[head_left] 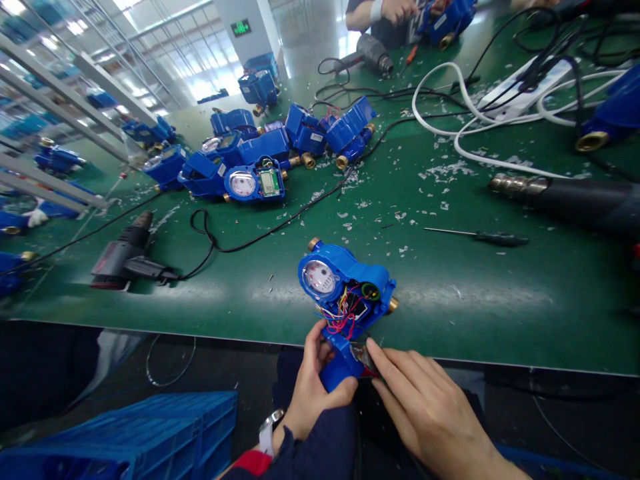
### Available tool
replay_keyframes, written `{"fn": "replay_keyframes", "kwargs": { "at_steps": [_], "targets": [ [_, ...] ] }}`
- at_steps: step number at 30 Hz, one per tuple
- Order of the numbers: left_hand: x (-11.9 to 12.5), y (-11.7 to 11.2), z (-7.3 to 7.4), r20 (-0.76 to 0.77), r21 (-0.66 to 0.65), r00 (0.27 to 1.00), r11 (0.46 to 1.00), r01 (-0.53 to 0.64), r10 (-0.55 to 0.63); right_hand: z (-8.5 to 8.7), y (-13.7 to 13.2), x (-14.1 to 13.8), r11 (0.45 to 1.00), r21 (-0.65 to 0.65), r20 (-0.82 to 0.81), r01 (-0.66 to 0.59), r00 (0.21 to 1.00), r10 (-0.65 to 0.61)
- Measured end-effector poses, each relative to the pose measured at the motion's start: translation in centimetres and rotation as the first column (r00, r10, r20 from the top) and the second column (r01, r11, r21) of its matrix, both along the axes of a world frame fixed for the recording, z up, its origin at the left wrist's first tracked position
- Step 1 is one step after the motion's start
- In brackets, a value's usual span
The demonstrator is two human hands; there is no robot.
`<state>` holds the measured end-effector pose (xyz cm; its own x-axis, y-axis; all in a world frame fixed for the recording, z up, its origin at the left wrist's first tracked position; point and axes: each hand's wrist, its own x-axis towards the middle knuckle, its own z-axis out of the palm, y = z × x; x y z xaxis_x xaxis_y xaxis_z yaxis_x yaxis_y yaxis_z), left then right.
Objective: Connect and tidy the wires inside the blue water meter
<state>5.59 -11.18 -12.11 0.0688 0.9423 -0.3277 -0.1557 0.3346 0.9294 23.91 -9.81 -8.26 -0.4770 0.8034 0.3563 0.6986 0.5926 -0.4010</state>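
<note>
A blue water meter [345, 283] with a white dial, brass ends and loose coloured wires rests at the near edge of the green table [450, 293]. Its lid is off. My left hand [313, 387] is closed around a blue cover piece [343, 363] below the meter, still tied to it by the wires. My right hand [425, 410] comes in from the right, its fingertips pinched on a small dark part [364, 357] at that cover. I cannot make out what the part is.
Several more blue meters [255, 157] lie piled at the back left. A heat gun [127, 257] with black cord lies left, a thin screwdriver [480, 235] and another black tool [565, 197] right. White cables and a power strip [520, 87] sit far right. Another person's hands [395, 10] work opposite. A blue crate [150, 433] stands below.
</note>
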Motion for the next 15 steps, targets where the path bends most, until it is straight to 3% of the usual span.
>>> {"fn": "replay_keyframes", "kwargs": {
  "at_steps": [15],
  "targets": [
    [-0.18,0.06,-0.14,-0.007,-0.010,1.000,1.000,-0.005,0.005,-0.16,-0.06,-0.03,1.000,0.014,-0.021,0.002,1.000,-0.002]
  ]
}}
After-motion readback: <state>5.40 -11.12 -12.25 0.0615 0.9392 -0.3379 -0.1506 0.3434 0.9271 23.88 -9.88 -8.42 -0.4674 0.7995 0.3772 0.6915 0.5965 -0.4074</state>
